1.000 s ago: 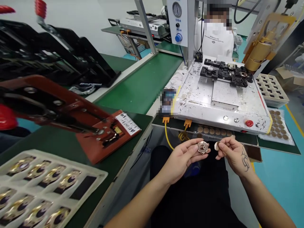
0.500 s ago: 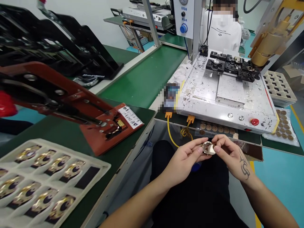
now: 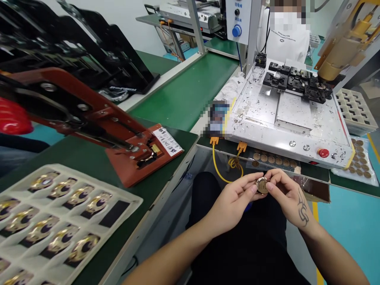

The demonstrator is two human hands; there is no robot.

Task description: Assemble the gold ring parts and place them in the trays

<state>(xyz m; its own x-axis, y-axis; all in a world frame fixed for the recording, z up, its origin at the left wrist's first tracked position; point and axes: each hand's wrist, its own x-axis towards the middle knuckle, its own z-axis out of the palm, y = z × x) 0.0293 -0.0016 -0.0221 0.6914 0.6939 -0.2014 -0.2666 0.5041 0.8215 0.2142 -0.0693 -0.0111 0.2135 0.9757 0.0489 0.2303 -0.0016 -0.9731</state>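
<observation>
In the head view, Chinese characters stand above the blue knob (image 3: 236, 31) on the control panel (image 3: 245, 23); the handwriting on the red-brown clamp (image 3: 102, 113)'s white label (image 3: 168, 141) is too blurred to read. The round metal piece (image 3: 262, 186), its brown face finely marked, lies between the left hand (image 3: 230, 202) and right hand (image 3: 287, 194), both pinching its edges, the right thumb touching the face.

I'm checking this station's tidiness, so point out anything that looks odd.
The top of the white machine is heavily speckled with dark; worn paint or debris, I cannot tell. Beside it, white material lies crumpled. The round metal part in the fingers shows no obvious damage.
</observation>
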